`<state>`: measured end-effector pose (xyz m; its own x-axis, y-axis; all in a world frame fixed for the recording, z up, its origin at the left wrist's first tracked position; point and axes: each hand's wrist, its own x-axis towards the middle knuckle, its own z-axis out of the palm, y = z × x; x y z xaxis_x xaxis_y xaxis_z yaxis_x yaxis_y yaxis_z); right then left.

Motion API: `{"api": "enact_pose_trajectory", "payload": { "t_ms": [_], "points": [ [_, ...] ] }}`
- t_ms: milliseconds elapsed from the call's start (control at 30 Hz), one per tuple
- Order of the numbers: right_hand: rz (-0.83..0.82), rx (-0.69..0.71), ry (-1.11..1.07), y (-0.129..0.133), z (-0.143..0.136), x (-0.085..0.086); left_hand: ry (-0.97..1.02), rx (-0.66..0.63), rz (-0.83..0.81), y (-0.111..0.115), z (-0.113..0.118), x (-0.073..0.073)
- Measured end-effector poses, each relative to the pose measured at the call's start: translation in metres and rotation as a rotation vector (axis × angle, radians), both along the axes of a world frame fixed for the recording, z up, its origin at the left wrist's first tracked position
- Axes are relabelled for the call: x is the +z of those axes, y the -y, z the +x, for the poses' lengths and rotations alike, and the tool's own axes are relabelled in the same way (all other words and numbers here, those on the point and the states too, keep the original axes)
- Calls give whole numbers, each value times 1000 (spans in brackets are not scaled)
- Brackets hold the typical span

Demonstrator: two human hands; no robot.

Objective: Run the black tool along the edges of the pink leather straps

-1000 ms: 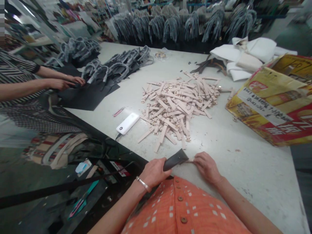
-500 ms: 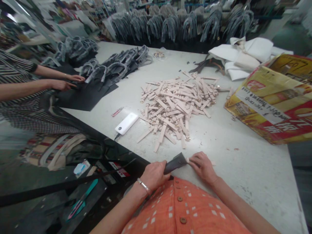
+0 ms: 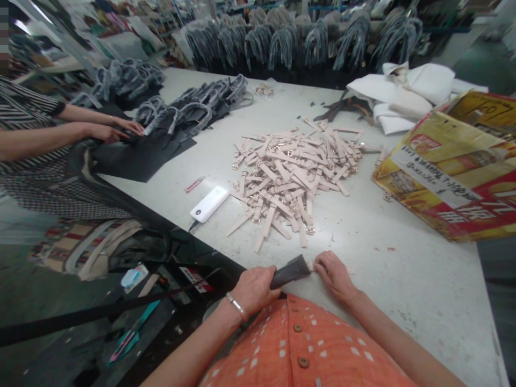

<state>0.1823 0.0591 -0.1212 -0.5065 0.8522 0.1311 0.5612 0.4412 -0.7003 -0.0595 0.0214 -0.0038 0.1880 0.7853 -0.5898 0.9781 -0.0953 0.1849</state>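
At the table's near edge my left hand (image 3: 257, 288) is closed round a dark, flat strip-like piece (image 3: 291, 271), which points to the right. Beside its far end, the fingers of my right hand (image 3: 331, 273) are pinched on a small pale strap (image 3: 310, 266), mostly covered by the fingers. A pale bit shows on the tabletop just right of that hand. Beyond both hands lies a loose heap of pale pink straps with gold buckles (image 3: 294, 172). How the pale strap meets the dark piece is too small to tell.
A white power bank (image 3: 209, 204) with a cable lies left of the heap on the table (image 3: 403, 279). A yellow and red carton (image 3: 447, 177) stands right, white sheets (image 3: 403, 91) behind. At the left, another person's hands (image 3: 116, 130) touch black pieces with wrapped handles (image 3: 173, 115).
My hands have barely moved, with the dark piece and pale strap still at the same spot. The other person's hands have shifted slightly over the black pieces.
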Motion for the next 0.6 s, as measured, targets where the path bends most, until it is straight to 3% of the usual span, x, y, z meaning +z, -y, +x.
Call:
{"api": "enact_pose_trajectory", "payload": {
  "t_ms": [333, 600],
  "points": [
    [-14, -44, -14, 0, 5, -8, 38, -1, 5, -18, 19, -1],
    [-33, -72, -28, 0, 3, -7, 0, 25, 14, -17, -11, 0]
  ]
}}
